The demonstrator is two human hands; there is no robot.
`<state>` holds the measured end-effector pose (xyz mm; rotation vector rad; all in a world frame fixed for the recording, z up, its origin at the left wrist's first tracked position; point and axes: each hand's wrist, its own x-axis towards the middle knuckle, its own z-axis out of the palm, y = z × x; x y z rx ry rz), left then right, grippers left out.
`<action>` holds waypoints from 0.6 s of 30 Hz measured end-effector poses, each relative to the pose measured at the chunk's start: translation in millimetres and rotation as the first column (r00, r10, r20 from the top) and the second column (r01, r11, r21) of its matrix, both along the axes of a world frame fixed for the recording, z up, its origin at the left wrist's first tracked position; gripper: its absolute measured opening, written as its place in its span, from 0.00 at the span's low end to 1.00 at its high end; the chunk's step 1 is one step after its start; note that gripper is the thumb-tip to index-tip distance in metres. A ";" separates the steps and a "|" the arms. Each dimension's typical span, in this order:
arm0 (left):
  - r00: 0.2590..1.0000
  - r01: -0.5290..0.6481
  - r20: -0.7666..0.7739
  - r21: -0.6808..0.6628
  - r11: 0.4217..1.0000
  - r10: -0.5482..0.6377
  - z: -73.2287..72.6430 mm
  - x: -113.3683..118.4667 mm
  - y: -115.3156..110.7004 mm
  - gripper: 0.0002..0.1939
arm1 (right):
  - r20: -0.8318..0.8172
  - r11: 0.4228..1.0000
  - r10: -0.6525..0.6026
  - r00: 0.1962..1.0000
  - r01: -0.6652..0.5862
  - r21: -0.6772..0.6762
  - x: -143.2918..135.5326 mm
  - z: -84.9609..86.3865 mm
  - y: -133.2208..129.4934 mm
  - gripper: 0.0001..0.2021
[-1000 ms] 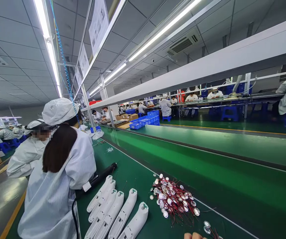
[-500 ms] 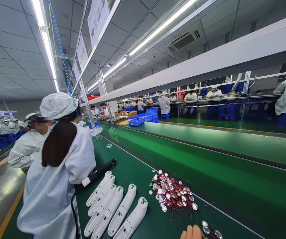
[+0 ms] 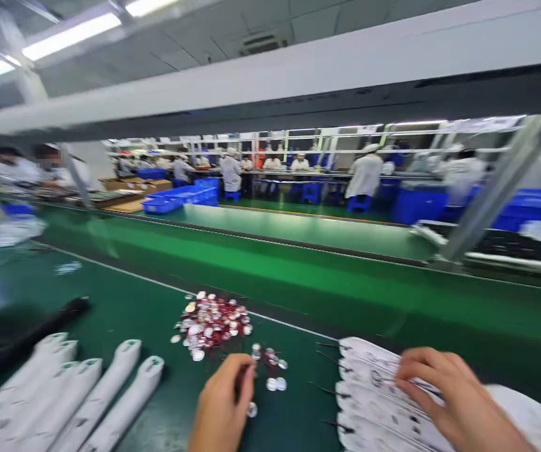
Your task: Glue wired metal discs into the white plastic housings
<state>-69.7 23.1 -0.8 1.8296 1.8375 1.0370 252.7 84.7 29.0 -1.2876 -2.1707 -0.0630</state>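
My left hand (image 3: 225, 402) is curled into a pinch low in the middle, beside loose round metal discs (image 3: 276, 383) with red wires; whatever its fingertips hold is hidden. Just beyond it lies a heap of such discs (image 3: 211, 323). To the right, my right hand (image 3: 459, 398) reaches over a row of white plastic housings (image 3: 383, 402) with dark wires at their ends. Its fingers are bent, with the thumb a little apart; contact with a housing is hard to judge. Several more white housings (image 3: 124, 402), green inside their tips, lie at left.
A dark rod-like tool (image 3: 29, 339) lies at the left. Behind the bench runs a green belt (image 3: 270, 270), with a slanted metal post (image 3: 491, 194) and a white overhead beam (image 3: 270, 81). Blue crates (image 3: 180, 196) and seated co-workers are farther off.
My view has swung to the right, bringing the right-hand row of housings into sight. Both hands now show, where before only some fingers appeared at the bottom edge.
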 end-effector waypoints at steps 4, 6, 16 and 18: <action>1.000 0.001 0.015 0.117 0.993 -0.003 -9.3 -9.1 3.3 0.10 | 0.136 0.973 -0.104 0.985 0.129 -0.190 3.6 17.6 -3.0 0.09; 1.000 0.026 0.012 0.135 0.991 -0.028 -10.9 -11.0 3.4 0.09 | 0.204 0.947 -0.139 0.969 0.191 -0.259 -4.3 23.8 -3.5 0.10; 0.998 0.065 -0.039 0.191 0.979 -0.058 -3.5 -9.1 4.6 0.10 | 0.246 0.931 -0.145 0.958 0.216 -0.293 -17.8 31.9 -9.1 0.11; 0.999 0.043 -0.032 0.241 0.970 -0.037 -0.2 -5.8 4.3 0.11 | 0.254 0.931 -0.106 0.961 0.186 -0.315 -19.4 36.1 -10.7 0.12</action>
